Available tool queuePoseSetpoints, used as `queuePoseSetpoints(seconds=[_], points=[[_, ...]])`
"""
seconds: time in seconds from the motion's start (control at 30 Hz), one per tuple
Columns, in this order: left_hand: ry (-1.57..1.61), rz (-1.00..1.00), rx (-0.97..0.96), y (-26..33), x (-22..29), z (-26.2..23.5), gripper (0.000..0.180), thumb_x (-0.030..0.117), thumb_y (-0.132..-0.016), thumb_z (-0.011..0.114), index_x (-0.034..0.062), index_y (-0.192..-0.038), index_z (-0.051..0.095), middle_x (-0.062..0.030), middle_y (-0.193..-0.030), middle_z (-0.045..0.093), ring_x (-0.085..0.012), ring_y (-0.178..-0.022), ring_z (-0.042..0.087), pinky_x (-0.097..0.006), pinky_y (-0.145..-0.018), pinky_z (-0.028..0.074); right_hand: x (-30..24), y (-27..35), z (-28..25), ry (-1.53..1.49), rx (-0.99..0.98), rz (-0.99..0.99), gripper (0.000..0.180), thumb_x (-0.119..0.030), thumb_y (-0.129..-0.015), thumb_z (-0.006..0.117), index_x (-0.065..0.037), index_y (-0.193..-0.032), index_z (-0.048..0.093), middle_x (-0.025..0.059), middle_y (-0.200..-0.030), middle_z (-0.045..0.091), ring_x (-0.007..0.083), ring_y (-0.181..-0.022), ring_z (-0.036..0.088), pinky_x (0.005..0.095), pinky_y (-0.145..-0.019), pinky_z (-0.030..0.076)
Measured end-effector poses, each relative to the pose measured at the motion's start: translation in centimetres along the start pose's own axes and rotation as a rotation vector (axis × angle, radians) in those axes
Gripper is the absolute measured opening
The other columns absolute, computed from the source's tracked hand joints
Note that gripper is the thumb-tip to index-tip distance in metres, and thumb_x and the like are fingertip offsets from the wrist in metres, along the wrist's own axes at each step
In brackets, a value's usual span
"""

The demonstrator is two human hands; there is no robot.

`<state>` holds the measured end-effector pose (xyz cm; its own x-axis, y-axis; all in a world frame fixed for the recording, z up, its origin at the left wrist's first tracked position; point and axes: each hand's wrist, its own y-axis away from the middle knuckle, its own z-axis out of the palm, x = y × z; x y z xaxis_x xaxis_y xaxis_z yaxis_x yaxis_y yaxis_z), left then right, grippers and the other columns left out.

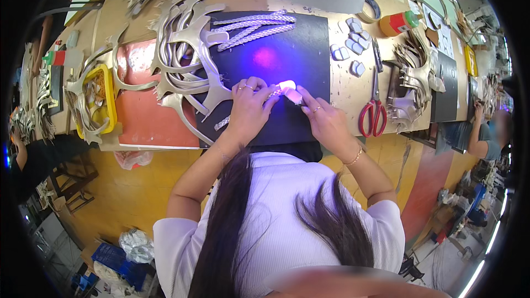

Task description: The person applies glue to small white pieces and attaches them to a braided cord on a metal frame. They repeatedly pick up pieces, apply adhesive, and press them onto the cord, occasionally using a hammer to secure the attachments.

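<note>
On a black work mat (pixel 287 60), my left hand (pixel 248 107) pinches a pale braided strap (pixel 223 123) whose free end trails toward the mat's near left corner. My right hand (pixel 326 121) holds a small light piece (pixel 291 94) against the strap's end, right beside my left fingertips. A purple glow (pixel 268 56) falls on the mat just beyond the hands. Two more braided straps (pixel 256 25) lie at the mat's far edge.
A pile of silver cut-out upper pieces (pixel 185 49) overlaps the mat's left side. Red-handled scissors (pixel 374 113) and small white pieces (pixel 348 44) lie to the right, with an orange bottle (pixel 396 23) beyond. A yellow tray (pixel 102 102) sits far left. Other people work at both ends.
</note>
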<state>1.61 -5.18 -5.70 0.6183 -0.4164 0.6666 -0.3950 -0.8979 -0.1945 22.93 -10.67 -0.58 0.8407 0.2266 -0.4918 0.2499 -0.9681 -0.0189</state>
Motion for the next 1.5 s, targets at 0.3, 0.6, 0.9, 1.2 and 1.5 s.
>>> queuePoseSetpoints(seconds=[0.3,0.6,0.9,1.2,1.5], points=[[0.021,0.009,0.037,-0.5,-0.6,0.5,0.024,0.017,-0.081,0.078,0.0106,-0.105,0.076,-0.0049,-0.096,0.058,-0.0245,-0.095,0.055,-0.04,-0.088,0.039,-0.1,-1.8,-0.7,0.038,-0.012,-0.003,0.047,-0.019,-0.099,0.058,-0.014,-0.145,0.049,0.0127,-0.08,0.064,0.0331,-0.061,0.064,0.0422,-0.053,0.053],[0.012,0.093,0.123,-0.4,-0.9,0.7,0.015,0.015,-0.079,0.079,0.007,-0.091,0.075,-0.0058,-0.088,0.062,-0.0264,-0.088,0.058,-0.04,-0.082,0.043,-0.5,-3.6,-0.6,0.066,-0.049,0.016,0.044,-0.019,-0.101,0.055,-0.01,-0.144,0.049,0.0163,-0.088,0.068,0.0347,-0.067,0.067,0.043,-0.057,0.055],[-0.216,0.23,0.044,-0.1,-0.4,0.0,0.017,0.018,-0.082,0.074,0.0082,-0.096,0.071,-0.0055,-0.096,0.062,-0.0259,-0.097,0.058,-0.044,-0.089,0.044,0.1,-3.0,0.6,0.006,0.006,0.057,0.039,-0.017,-0.101,0.055,-0.007,-0.139,0.052,0.0156,-0.092,0.069,0.0347,-0.071,0.068,0.0425,-0.059,0.055],[-0.266,0.235,-0.019,1.0,-0.9,-4.3,0.039,0.016,-0.08,0.074,0.0112,-0.119,0.07,-0.0107,-0.121,0.062,-0.0308,-0.115,0.057,-0.048,-0.102,0.043,2.2,-1.4,-1.6,-0.228,0.22,0.273,0.031,-0.014,-0.103,0.053,-0.001,-0.132,0.056,0.0145,-0.083,0.066,0.0269,-0.068,0.065,0.037,-0.063,0.051],[-0.673,0.542,-0.264,-1.5,-7.3,-12.4,0.058,0.002,-0.079,0.062,0.0169,-0.135,0.059,-0.0042,-0.153,0.045,-0.0255,-0.144,0.04,-0.048,-0.119,0.032,2.8,0.4,-1.3,-0.303,0.278,0.271,0.026,-0.019,-0.107,0.048,0.001,-0.121,0.059,0.0036,-0.066,0.057,0.012,-0.052,0.05,0.0285,-0.052,0.041]])
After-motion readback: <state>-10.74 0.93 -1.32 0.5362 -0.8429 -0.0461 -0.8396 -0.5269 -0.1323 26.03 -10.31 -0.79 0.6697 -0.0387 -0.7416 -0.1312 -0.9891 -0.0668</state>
